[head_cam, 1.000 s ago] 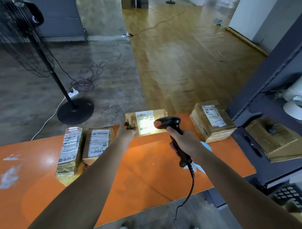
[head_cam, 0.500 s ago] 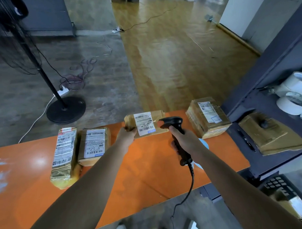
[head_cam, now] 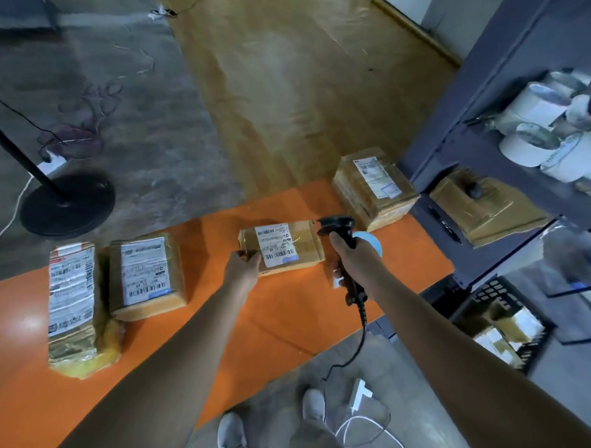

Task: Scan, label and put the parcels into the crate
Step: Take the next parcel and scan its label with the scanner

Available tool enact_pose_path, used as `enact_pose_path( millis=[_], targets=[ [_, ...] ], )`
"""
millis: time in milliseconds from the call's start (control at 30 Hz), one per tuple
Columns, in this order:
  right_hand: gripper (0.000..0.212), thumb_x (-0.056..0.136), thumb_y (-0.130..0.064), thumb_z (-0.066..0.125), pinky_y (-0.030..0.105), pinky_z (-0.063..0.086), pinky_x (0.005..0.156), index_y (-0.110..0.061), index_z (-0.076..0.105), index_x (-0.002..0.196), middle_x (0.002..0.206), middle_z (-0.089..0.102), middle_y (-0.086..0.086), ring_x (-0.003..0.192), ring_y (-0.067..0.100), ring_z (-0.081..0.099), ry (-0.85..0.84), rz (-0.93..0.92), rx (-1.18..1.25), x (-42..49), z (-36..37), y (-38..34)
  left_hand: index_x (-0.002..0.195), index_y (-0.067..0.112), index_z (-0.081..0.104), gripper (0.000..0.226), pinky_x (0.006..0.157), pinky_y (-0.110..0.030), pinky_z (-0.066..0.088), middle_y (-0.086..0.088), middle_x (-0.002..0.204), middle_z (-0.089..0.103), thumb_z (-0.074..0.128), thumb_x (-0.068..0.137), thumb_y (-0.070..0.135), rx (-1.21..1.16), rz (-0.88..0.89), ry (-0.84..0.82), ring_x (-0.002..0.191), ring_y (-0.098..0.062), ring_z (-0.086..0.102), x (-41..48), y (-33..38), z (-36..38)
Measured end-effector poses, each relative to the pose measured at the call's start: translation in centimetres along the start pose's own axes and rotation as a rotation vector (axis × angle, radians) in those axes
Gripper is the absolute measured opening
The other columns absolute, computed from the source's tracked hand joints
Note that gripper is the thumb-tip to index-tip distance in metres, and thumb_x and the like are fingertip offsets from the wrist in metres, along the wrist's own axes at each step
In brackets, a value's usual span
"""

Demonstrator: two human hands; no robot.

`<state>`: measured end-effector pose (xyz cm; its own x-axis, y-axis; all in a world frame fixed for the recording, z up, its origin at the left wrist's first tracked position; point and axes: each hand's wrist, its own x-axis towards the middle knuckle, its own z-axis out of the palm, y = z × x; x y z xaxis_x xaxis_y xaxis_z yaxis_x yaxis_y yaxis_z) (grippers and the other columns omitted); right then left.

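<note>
The left hand [head_cam: 244,269] grips the near-left corner of a brown parcel [head_cam: 296,254] at the centre of the frame. Whether the parcel lies on the orange tabletop [head_cam: 284,310] or is held just off it, I cannot tell. The right hand [head_cam: 351,259] is wrapped tight round the handle of the black scanner [head_cam: 337,225], whose head sits just beside the parcel's right end, up and right of the white label [head_cam: 276,245].

The chief risk, as I judge it, is a missed or wrong read. The scanner head stands off to the side of the barcode, not facing it, and the label lies under glossy tape that may throw glare. The long parcel [head_cam: 72,303] and the squat parcel [head_cam: 146,275] at the left of the frame, and the far parcel [head_cam: 372,186] at the upper right, also lie labels up, so a stray aim could catch the wrong code.

The hold is on one corner only, so the parcel could swing down or slip if lifted that way. The crate [head_cam: 492,292] sits low at the lower right of the frame, beyond the tabletop's edge. A carry there would cross the scanner's cable [head_cam: 362,326], which hangs toward the feet and could snag
</note>
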<state>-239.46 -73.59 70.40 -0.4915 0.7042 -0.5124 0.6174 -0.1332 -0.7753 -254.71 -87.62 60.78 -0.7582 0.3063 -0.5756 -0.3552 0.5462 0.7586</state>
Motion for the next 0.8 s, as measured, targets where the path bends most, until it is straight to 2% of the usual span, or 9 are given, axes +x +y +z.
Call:
enact_pose_path(
  millis=[100,133,200,267,300,367,533,667,800],
  targets=[
    [0.04,0.095,-0.046,0.055,0.025,0.048,0.043,-0.006,0.059,0.091,0.061,0.06,0.004,0.045,0.015,0.056,-0.012,0.009,0.007,0.7,0.4,1.2,0.131,0.004,0.048,0.042,0.06,-0.033,0.049,-0.016,0.119,0.06,0.054,0.097,0.029,0.099,0.023,0.053,0.084,-0.028,0.057,-0.4,-0.3,0.2],
    [0.04,0.095,-0.047,0.055,0.025,0.048,0.043,-0.007,0.058,0.088,0.062,0.059,0.004,0.042,0.013,0.055,-0.011,0.011,0.009,0.9,0.5,1.5,0.132,0.005,0.047,0.043,0.058,-0.031,0.045,-0.017,0.12,0.06,0.054,0.097,0.03,0.134,0.04,0.066,0.083,-0.027,0.056,-0.6,-0.2,0.2],
    [0.041,0.094,-0.048,0.055,0.026,0.049,0.043,-0.007,0.057,0.088,0.062,0.059,0.003,0.041,0.012,0.055,0.0,0.013,0.004,1.3,0.3,1.9,0.135,0.007,0.043,0.049,0.074,-0.038,0.051,-0.019,0.126,0.055,0.055,0.096,0.033,0.236,0.088,0.091,0.1,-0.033,0.057,-0.8,-0.1,0.3],
    [0.041,0.095,-0.048,0.053,0.029,0.051,0.047,-0.008,0.056,0.09,0.063,0.06,0.004,0.048,0.016,0.058,0.015,0.008,-0.006,1.6,-0.3,2.2,0.141,0.009,0.036,0.059,0.097,-0.047,0.044,-0.02,0.138,0.042,0.055,0.095,0.039,0.378,0.129,0.161,0.125,-0.038,0.041,-1.3,0.4,0.4],
    [0.039,0.095,-0.048,0.053,0.031,0.052,0.051,-0.009,0.056,0.09,0.065,0.06,0.005,0.052,0.019,0.06,0.02,0.003,-0.006,1.8,-0.8,2.3,0.143,0.011,0.034,0.061,0.101,-0.048,0.039,-0.019,0.141,0.037,0.056,0.094,0.04,0.422,0.162,0.201,0.13,-0.037,0.034,-1.7,0.9,0.7],
    [0.038,0.096,-0.047,0.052,0.033,0.053,0.055,-0.01,0.056,0.093,0.072,0.061,0.008,0.058,0.022,0.061,0.028,0.004,0.002,2.0,-2.1,2.4,0.143,0.014,0.034,0.061,0.1,-0.047,0.038,-0.016,0.145,0.034,0.056,0.094,0.04,0.452,0.242,0.228,0.132,-0.035,0.03,-2.5,2.2,1.7],
    [0.038,0.094,-0.046,0.054,0.031,0.051,0.049,-0.009,0.056,0.097,0.072,0.064,0.009,0.051,0.018,0.06,0.123,0.038,0.041,3.6,-6.3,3.3,0.149,0.016,0.027,0.068,0.108,-0.046,0.029,-0.012,0.151,0.028,0.055,0.093,0.042,0.552,0.409,0.185,0.138,-0.034,0.024,-4.5,4.7,6.7],
    [0.043,0.094,-0.049,0.053,0.03,0.051,0.047,-0.008,0.052,0.106,0.076,0.062,0.009,0.052,0.018,0.06,0.201,0.073,0.059,5.2,-9.5,5.0,0.148,0.018,0.029,0.069,0.103,-0.052,0.035,-0.01,0.151,0.029,0.057,0.092,0.044,0.574,0.481,0.156,0.138,-0.034,0.025,-5.3,5.9,10.7],
    [0.045,0.095,-0.045,0.053,0.048,0.059,0.074,-0.004,0.051,0.114,0.084,0.064,0.014,0.072,0.031,0.064,0.189,0.118,0.058,7.4,-11.7,6.2,0.149,0.018,0.028,0.069,0.105,-0.05,0.034,-0.011,0.152,0.028,0.057,0.092,0.044,0.634,0.513,0.099,0.139,-0.034,0.024,-5.6,6.6,14.5]
  ],
)
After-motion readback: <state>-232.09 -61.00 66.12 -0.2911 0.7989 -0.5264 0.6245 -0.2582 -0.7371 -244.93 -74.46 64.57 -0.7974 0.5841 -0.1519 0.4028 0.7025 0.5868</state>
